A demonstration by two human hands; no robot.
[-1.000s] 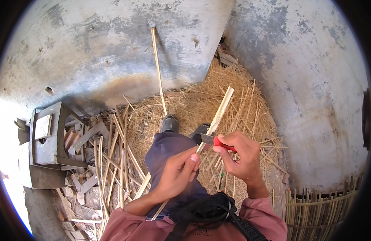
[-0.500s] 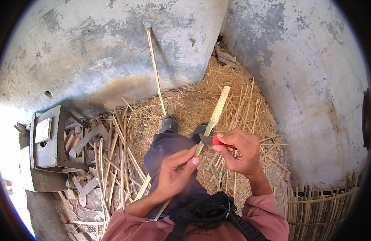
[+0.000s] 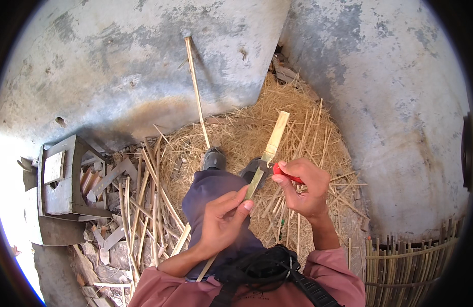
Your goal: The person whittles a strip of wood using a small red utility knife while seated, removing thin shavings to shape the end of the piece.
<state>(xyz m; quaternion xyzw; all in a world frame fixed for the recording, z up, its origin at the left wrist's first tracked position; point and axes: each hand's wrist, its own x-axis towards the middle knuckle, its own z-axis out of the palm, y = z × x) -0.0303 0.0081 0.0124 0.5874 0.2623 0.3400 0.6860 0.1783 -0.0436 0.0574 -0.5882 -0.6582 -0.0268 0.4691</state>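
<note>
— What do I have in each hand?
— My left hand (image 3: 223,222) grips the pale bamboo strip (image 3: 269,148) over my lap, fingers wrapped round it. My right hand (image 3: 303,187) pinches a red-handled knife (image 3: 286,175) against the strip (blade mostly hidden).
— Any packaging nearby?
— I see only straw (image 3: 236,133) and a grey wooden box (image 3: 60,179) to my left.

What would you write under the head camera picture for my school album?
Left hand grips a bamboo strip while right hand holds a red-handled knife against it, above scattered straw.
</note>
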